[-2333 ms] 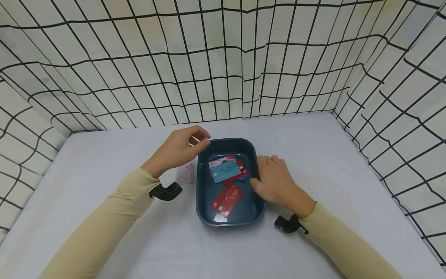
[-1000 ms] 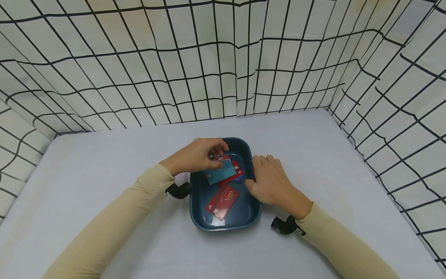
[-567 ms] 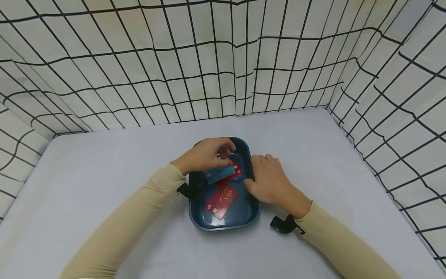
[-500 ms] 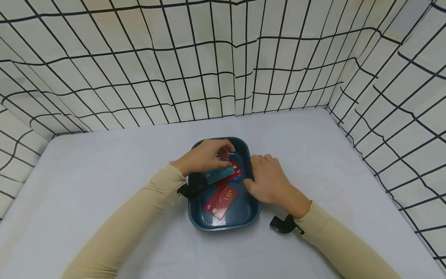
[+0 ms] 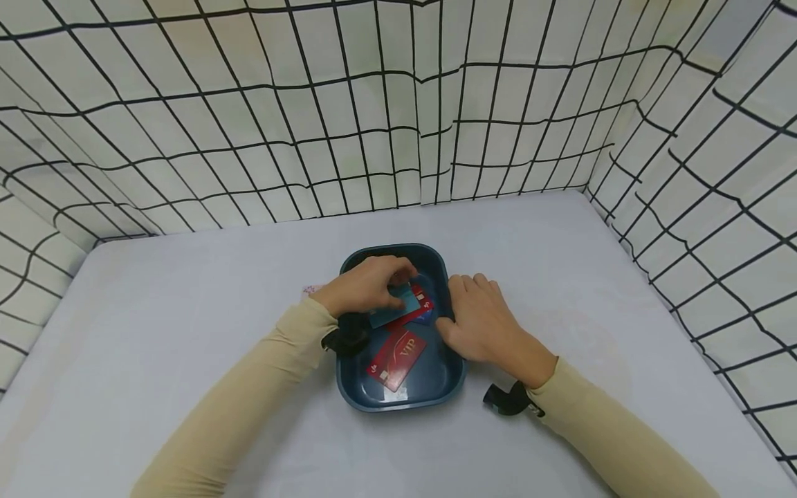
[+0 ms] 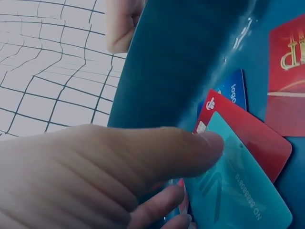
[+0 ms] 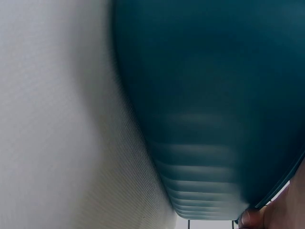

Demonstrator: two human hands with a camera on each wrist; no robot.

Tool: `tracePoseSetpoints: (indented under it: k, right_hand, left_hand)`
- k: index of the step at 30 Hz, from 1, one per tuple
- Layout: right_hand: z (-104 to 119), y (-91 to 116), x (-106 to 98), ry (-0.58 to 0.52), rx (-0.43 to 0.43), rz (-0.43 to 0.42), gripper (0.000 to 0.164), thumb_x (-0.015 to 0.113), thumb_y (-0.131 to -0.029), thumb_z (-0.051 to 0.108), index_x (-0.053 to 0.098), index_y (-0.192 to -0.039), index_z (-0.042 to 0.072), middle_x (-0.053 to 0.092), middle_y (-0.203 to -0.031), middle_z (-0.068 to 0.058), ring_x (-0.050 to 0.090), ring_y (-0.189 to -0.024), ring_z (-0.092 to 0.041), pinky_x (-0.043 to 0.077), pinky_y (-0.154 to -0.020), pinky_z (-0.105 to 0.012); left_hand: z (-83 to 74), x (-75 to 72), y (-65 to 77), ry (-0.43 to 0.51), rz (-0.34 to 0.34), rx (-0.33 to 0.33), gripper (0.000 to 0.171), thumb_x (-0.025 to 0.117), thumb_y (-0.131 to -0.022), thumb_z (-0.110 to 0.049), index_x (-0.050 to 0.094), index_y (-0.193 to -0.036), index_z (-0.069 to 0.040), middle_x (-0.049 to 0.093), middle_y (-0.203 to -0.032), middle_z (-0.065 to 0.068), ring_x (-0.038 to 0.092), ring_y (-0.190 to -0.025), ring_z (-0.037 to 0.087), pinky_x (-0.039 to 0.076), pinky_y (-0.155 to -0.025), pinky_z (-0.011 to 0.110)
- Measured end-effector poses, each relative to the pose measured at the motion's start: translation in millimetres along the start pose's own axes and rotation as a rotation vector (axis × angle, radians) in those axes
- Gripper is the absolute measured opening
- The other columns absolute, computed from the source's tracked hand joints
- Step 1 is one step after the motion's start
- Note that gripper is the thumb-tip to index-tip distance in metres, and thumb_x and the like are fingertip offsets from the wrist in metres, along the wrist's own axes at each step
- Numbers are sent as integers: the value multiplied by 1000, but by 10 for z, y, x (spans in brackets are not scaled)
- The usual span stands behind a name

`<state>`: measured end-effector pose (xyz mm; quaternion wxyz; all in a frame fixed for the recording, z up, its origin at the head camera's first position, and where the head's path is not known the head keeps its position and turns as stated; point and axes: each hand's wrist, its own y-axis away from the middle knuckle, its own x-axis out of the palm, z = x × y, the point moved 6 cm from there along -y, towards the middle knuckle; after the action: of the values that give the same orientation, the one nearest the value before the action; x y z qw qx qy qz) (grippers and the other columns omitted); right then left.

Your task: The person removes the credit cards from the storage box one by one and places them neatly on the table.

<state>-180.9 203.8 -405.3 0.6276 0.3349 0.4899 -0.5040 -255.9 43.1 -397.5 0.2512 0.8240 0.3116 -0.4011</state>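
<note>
A dark teal plastic tray (image 5: 398,404) stands on the table with several plastic cards inside. My right hand (image 5: 482,321) grips its right rim, thumb on the inner side; the right wrist view shows the outside of the tray wall (image 7: 200,95). My left hand (image 5: 367,283) reaches over the left rim, with the thumb on or just over a light-blue card (image 6: 238,186). The other fingers lie near that card's edge, apart from the thumb. Under the light-blue card lie a red card (image 6: 252,133) and a dark-blue card (image 6: 236,88). A red VIP card (image 5: 397,360) lies nearer the front.
A pale patterned card (image 5: 310,289) lies on the white table (image 5: 205,290) left of the tray, mostly hidden by the left forearm. Black grid netting (image 5: 373,104) over white walls surrounds the table's back and sides.
My left hand has moved right from beside the tray to over the cards, then slightly down toward the light-blue card. My right hand keeps its hold on the rim.
</note>
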Motion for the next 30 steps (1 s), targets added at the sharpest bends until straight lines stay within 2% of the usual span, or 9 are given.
tracePoseSetpoints:
  k: [6,13,30]
  right_hand:
    - [-3,-10,-4,-1,1,7,33,62,-86,34,55,-103,7,53,-83,-4,43,-82,-23,33,-73,-36]
    - [-12,-5,4,2,-1,6,33,62,-86,35,55,-102,7,53,-83,-4,43,-83,-23,35,-74,-36]
    - [-21,8,-2,-9,-7,-9,29,61,-85,33,53,-98,9,50,-81,-4,41,-81,-22,32,-72,-35]
  left_hand:
    - [17,7,10,-30,-7,-2,55,85,-85,-15,62,-135,-11,71,-127,10,67,-118,26,58,-102,43]
    - [32,19,9,-32,5,11,55,85,-84,-15,62,-135,-12,70,-125,10,66,-115,25,62,-89,36]
    - [17,43,-18,-48,5,22,52,85,-85,-12,63,-132,-10,70,-124,12,67,-116,27,63,-87,35]
